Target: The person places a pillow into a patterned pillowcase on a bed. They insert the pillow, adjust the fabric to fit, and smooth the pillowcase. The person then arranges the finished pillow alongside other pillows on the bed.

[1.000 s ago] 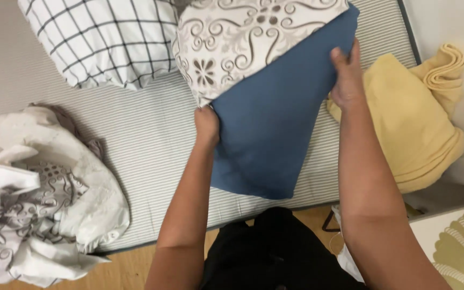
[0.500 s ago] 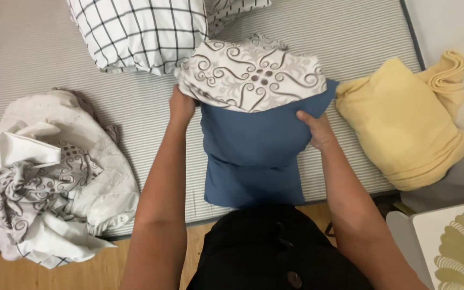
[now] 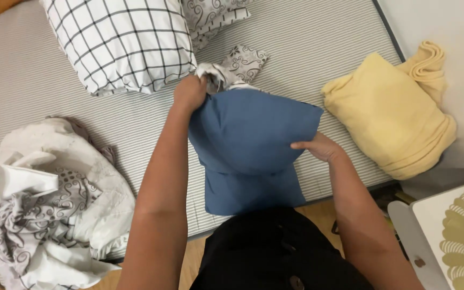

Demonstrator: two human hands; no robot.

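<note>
the blue pillowcase (image 3: 253, 139) is on the striped mattress (image 3: 318, 48), close to its near edge, and its bottom end hangs a little over that edge. a pillow with grey swirls (image 3: 237, 67) pokes out of the top of it. the left hand (image 3: 190, 92) is squeezed tight around the top left corner of the blue pillowcase, right where the swirly pillow comes out. the right hand (image 3: 318, 147) presses on the right side of the blue pillowcase, with its fingers tucked against the cloth; i cannot tell if it is pinching it or just pushing. a checked pillow (image 3: 119, 43) lies near the far edge. a yellow blanket (image 3: 388, 118) sits folded at the right edge. a heap of white and grey sheets (image 3: 44, 198) is bunched at the near left corner.
</note>
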